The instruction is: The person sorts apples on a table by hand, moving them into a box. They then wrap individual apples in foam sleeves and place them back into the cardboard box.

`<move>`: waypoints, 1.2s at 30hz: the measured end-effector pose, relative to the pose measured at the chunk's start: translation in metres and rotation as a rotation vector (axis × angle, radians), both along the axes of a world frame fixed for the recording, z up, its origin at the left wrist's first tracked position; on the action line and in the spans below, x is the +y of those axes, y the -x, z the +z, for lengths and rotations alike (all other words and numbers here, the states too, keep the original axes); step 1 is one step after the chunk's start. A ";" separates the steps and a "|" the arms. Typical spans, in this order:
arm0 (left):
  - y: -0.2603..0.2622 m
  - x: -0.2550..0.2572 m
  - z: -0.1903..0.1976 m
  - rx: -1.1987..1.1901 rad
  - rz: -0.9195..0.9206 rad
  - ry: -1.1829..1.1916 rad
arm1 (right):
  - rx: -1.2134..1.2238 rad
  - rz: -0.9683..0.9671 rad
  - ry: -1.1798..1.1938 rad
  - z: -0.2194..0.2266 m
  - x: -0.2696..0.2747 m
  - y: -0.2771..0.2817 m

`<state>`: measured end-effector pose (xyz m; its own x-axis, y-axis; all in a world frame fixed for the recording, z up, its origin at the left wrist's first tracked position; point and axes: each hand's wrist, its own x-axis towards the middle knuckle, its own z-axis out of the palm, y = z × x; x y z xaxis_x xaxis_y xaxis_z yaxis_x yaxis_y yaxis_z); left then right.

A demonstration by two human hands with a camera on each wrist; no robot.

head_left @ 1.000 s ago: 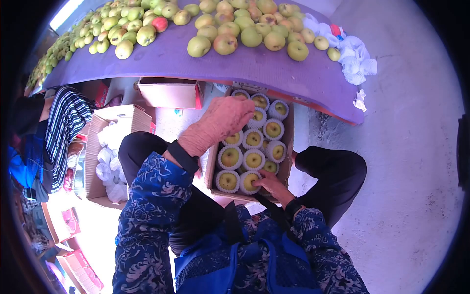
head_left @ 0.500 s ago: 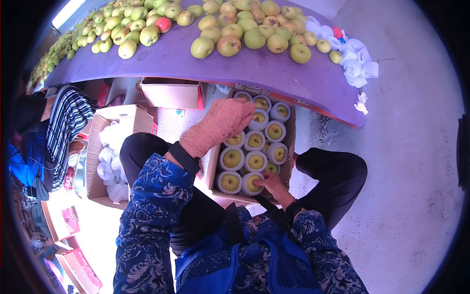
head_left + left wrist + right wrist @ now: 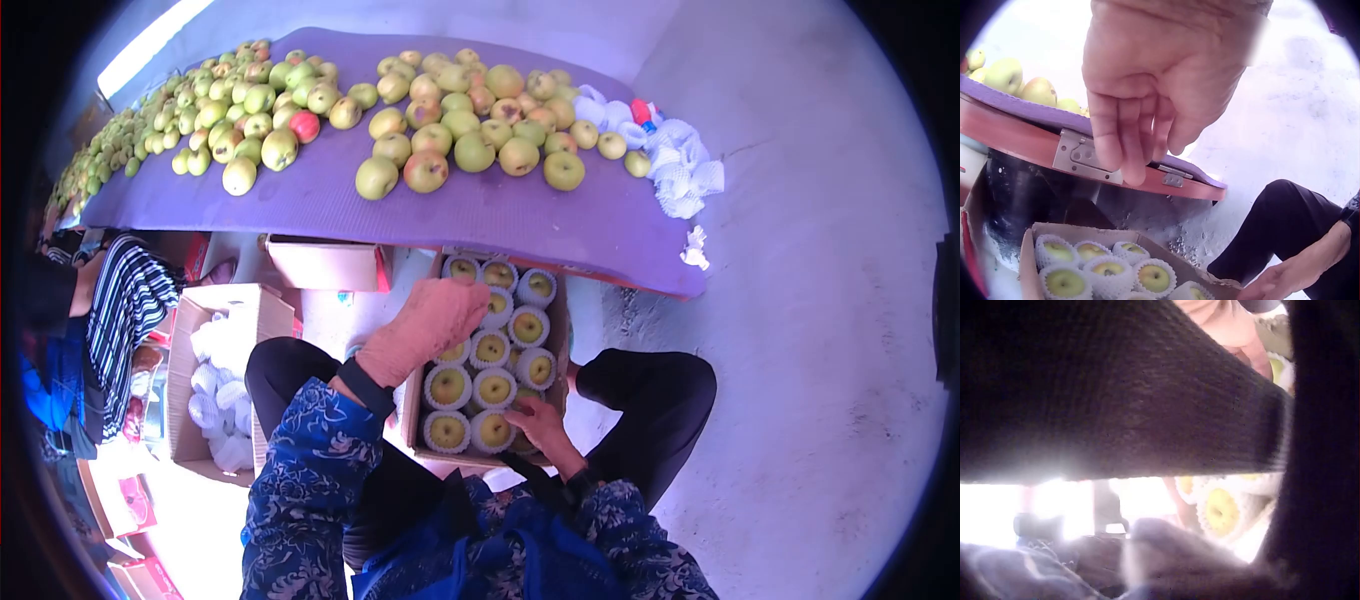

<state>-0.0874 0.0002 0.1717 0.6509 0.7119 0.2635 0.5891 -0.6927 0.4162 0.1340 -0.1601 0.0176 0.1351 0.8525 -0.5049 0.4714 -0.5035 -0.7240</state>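
A cardboard box [image 3: 411,420] between the person's legs holds rows of yellow-green apples in white foam nets. Above its left side hangs the left hand [image 3: 428,325]; the left wrist view shows this hand [image 3: 1157,87] with fingers loosely bent downward and nothing in them. At the box's near right corner, the right hand [image 3: 545,430] has its relaxed fingertips touching the edge of a netted apple [image 3: 494,430]. Part of the right hand [image 3: 1297,272] also appears low in the left wrist view. Dark cloth covers most of the right wrist view, with one netted apple [image 3: 1221,512] visible.
A purple-covered table [image 3: 330,215] beyond the box carries many loose apples [image 3: 280,150] and foam nets [image 3: 680,170] at its right end. Left of the legs stands an open carton [image 3: 185,420] of foam nets. Another carton [image 3: 320,265] sits under the table edge. Striped cloth [image 3: 125,310] hangs farther left.
The head view has tilted upward, so the table and box appear lower in it. Both hands keep nearly the same places over the box.
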 end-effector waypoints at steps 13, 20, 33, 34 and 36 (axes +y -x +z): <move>-0.042 0.008 -0.006 0.007 -0.106 -0.013 | 0.244 -0.270 -0.341 0.165 -0.055 -0.038; -0.055 0.008 -0.002 0.053 -0.102 0.002 | 0.194 -0.409 -0.574 0.211 -0.086 -0.067; -0.045 0.016 0.002 -0.094 -0.107 -0.045 | -0.130 0.110 -0.664 0.259 0.027 -0.045; -0.045 0.016 0.003 -0.098 -0.100 -0.030 | -0.190 0.146 -0.664 0.267 0.038 -0.041; -0.048 0.015 0.004 -0.111 -0.083 0.005 | -0.266 0.261 -0.777 0.267 0.069 -0.037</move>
